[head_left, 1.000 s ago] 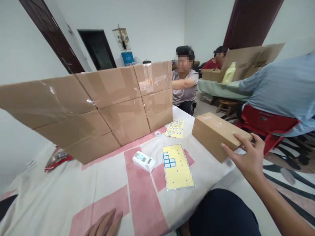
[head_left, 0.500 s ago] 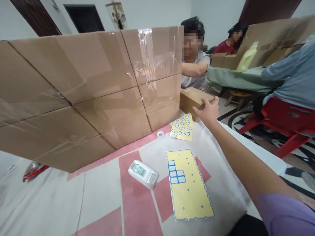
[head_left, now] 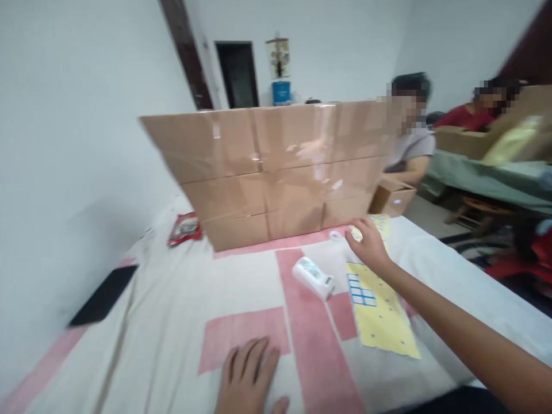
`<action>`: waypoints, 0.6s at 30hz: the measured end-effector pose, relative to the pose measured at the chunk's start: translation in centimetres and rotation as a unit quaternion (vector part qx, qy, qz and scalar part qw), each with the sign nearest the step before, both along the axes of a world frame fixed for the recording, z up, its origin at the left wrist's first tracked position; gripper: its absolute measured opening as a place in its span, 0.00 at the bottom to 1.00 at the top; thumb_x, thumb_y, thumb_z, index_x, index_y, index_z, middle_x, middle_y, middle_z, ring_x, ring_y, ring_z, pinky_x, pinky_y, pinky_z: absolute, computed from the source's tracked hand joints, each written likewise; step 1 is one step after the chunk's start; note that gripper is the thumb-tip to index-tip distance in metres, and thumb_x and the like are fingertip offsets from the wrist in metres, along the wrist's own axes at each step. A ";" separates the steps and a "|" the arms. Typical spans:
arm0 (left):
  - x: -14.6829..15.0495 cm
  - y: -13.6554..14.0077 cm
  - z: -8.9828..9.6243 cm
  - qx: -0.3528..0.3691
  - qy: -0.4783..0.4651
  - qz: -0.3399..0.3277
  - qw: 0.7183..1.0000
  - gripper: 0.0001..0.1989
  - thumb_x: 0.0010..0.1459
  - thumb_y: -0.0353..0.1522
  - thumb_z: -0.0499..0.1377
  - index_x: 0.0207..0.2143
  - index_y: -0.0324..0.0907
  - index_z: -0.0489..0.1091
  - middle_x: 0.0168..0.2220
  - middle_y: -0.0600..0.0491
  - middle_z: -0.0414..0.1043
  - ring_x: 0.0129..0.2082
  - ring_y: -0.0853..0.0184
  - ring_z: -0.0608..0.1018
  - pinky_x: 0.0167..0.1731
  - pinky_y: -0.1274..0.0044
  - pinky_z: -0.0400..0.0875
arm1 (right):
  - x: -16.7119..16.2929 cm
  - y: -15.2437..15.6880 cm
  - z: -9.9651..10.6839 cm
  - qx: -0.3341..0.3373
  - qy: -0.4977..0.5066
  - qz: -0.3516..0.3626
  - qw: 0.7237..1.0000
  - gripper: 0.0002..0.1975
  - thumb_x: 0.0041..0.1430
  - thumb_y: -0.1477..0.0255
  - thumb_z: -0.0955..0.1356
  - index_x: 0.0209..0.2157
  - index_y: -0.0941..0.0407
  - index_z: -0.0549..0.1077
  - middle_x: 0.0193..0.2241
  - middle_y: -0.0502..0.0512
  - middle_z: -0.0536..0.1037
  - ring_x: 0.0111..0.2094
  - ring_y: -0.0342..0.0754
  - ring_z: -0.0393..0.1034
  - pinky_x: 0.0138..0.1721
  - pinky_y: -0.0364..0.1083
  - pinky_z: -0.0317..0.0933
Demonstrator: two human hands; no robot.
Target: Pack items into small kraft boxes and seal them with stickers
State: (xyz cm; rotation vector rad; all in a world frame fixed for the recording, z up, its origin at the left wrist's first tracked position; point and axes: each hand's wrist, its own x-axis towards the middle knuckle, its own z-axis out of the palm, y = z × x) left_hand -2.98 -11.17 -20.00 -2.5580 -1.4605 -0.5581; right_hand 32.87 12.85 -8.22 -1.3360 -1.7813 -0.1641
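My left hand (head_left: 248, 376) lies on the pink and white cloth (head_left: 172, 322), fingers spread, holding nothing. Over the small yellow sheet (head_left: 383, 223) is my right hand (head_left: 368, 246), its thumb and forefinger apart; motion blur hides whether it touches the paper. Just left of its thumb lies a white ring, like a tape roll (head_left: 335, 236). Below sits the larger yellow sheet (head_left: 383, 322), printed with blue-outlined boxes and small marks. A white oblong device (head_left: 313, 278) with a greenish window rests left of that sheet.
A taped cardboard partition (head_left: 293, 190) stands across the table's far side. An open cardboard box (head_left: 391, 196) is by its right end, near a seated person (head_left: 416, 146). A red packet (head_left: 185, 229) and a black flat object (head_left: 103, 296) lie at left.
My right hand has left the cardboard box and come back over the small yellow sheet. My left hand has entered view on the cloth. The camera has swung left.
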 end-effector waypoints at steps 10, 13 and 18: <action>-11.0 4.6 9.1 -0.219 -0.393 0.019 0.893 0.13 0.55 0.31 0.60 0.45 0.46 0.70 0.52 0.48 0.74 0.53 0.62 0.75 0.55 0.69 0.70 | -30.3 -5.4 -0.1 -0.122 -0.059 0.336 0.932 0.11 0.62 0.72 0.64 0.44 0.53 0.76 0.48 0.60 0.77 0.52 0.55 0.72 0.54 0.56 0.67; -18.0 11.9 10.6 -0.135 -0.255 0.164 0.943 0.14 0.57 0.30 0.60 0.46 0.44 0.70 0.51 0.47 0.74 0.54 0.59 0.74 0.56 0.66 0.67 | -38.5 -2.2 0.1 -0.143 -0.052 0.338 0.929 0.22 0.61 0.72 0.64 0.56 0.55 0.71 0.65 0.64 0.63 0.57 0.57 0.70 0.58 0.57 0.64; -24.5 26.4 9.4 -0.087 -0.255 0.269 0.925 0.36 0.49 0.26 0.66 0.62 0.42 0.63 0.69 0.40 0.53 0.70 0.45 0.52 0.66 0.55 0.46 | -49.9 5.7 5.6 -0.196 -0.054 0.161 0.966 0.41 0.60 0.71 0.66 0.72 0.53 0.47 0.72 0.70 0.32 0.53 0.68 0.72 0.54 0.65 0.65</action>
